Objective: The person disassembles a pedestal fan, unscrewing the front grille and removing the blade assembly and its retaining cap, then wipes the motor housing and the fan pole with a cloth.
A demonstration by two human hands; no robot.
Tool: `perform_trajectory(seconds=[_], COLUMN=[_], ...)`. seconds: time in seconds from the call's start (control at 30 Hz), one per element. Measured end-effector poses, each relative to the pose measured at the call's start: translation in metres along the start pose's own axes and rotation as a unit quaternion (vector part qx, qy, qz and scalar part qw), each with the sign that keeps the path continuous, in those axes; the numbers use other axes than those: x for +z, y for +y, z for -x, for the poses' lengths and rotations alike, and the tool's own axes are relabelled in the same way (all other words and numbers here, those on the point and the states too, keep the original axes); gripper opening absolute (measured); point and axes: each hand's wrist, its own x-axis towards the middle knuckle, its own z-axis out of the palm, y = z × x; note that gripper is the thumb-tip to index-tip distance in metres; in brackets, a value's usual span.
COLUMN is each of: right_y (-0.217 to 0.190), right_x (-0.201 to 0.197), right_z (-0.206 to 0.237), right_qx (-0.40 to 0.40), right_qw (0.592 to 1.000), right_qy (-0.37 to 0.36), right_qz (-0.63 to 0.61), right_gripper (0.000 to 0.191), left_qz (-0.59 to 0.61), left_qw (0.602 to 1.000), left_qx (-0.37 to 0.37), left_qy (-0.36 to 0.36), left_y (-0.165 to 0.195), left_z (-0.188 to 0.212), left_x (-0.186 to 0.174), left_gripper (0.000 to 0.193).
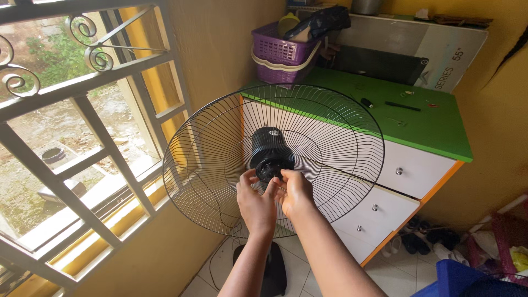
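Observation:
A black wire fan guard (pixel 335 126) stands upright in front of me, mounted around a black motor housing (pixel 268 144). At its centre sits a round black hub nut (pixel 271 168). My left hand (pixel 256 203) and my right hand (pixel 296 192) are side by side just below the hub, with their fingertips on the nut's lower rim. The fan's dark base (pixel 273 269) rests on the tiled floor beneath my forearms.
A white drawer chest with a green top (pixel 434 132) stands behind the guard, bearing a purple basket (pixel 281 55), a marker and small tools. A barred window (pixel 82 137) is at the left. Shoes (pixel 423 239) and a blue bin (pixel 467 278) lie at the lower right.

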Motion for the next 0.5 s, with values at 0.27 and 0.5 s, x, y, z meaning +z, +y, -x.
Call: perform_trajectory(seconds=[0.27, 0.5], right_y=[-0.007, -0.012], right_x=[-0.001, -0.003], right_z=[0.015, 0.003], right_qx=[-0.13, 0.058], right_qw=[0.986, 0.996], right_qy=[0.088, -0.063], right_qz=[0.059, 0.03], right_gripper=[0.025, 0.033], left_qz=[0.111, 0.044], left_qw=[0.993, 0.994], left_qx=[-0.041, -0.085], left_qy=[-0.031, -0.046], left_y=[0.003, 0.0], left_z=[-0.005, -0.009], left_x=[0.007, 0.006], left_gripper=[0.047, 0.046])
